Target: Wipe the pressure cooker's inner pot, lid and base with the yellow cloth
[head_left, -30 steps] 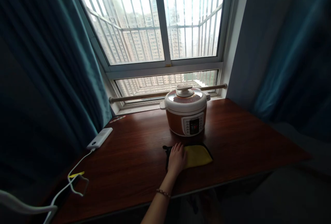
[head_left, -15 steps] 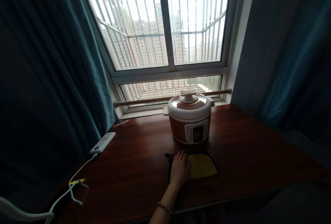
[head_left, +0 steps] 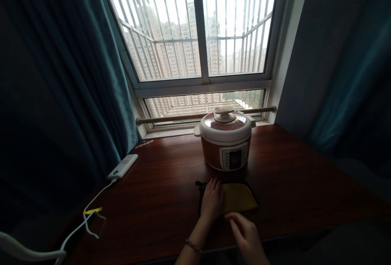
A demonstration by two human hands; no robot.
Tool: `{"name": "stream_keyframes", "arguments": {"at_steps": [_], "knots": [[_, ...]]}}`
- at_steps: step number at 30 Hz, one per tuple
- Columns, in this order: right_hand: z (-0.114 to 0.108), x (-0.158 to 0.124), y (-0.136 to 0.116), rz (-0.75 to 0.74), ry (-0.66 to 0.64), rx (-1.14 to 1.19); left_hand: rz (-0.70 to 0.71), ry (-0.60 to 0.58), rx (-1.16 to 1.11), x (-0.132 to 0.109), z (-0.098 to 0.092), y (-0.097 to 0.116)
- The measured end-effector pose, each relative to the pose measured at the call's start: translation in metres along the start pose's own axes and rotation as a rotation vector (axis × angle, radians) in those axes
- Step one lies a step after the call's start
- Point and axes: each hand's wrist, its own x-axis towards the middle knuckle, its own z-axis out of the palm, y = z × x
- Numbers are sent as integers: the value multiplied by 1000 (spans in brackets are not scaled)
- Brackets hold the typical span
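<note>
Here we see the cloth at lower centre, the left hand laid on it, fingers extended; whether the right hand, near the cloth's edge, grips, we cannot tell.

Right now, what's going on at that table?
A person's left hand lies spread on the left part of a yellow, black-edged cloth item on the table. The right hand is at its near edge; whether it touches is unclear. A lidded cooker stands just beyond, by the window. To the left lies a white device with a cable attached.
</note>
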Motion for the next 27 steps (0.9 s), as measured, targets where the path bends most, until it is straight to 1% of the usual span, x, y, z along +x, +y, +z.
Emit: {"name": "stream_keyframes", "arguments": {"at_steps": [1, 2, 3, 5, 8, 10, 13, 14, 16, 18, 19, 20, 21, 22, 23, 24, 25, 27], "knots": [[-3, 17, -1, -71, 103, -157, -15, 14, -35, 0, 1, -1], [-3, 32, -1, -111, 187, -310, -34, 30, -80, 1, 2, -2], [-1, 46, 1, -116, 221, -454, -57, 47, -134, 1, 3, -3], [10, 67, 9, -68, 190, -701, -114, 90, -264, 2, 2, -7], [29, 79, 23, 8, 104, -949, -215, 205, -482, 1, -4, -12], [37, 79, 29, 21, 78, -1020, -266, 318, -598, -2, -12, -14], [35, 77, 37, 1, 70, -1030, -283, 472, -657, -8, -23, -13], [31, 76, 41, -14, 77, -1022, -276, 499, -654, -10, -27, -12], [18, 76, 50, -57, 104, -975, -263, 513, -641, -12, -31, -9], [-3, 77, 61, -112, 168, -850, -270, 505, -633, -12, -32, -8], [-17, 78, 66, -130, 217, -745, -286, 501, -630, -11, -32, -8], [-34, 79, 70, -130, 283, -611, -307, 491, -629, -10, -30, -9], [-54, 82, 72, -97, 364, -439, -332, 478, -631, -8, -29, -11], [-76, 85, 72, -40, 437, -236, -356, 462, -635, -7, -27, -12], [-100, 90, 71, 67, 532, 0, -378, 445, -642, -6, -25, -14], [-126, 96, 66, 201, 595, 241, -395, 429, -649, -5, -23, -16], [-152, 103, 59, 230, 643, 322, -406, 414, -655, -4, -22, -18], [-203, 121, 37, 227, 725, 408, -410, 395, -658, -3, -20, -19]]}}
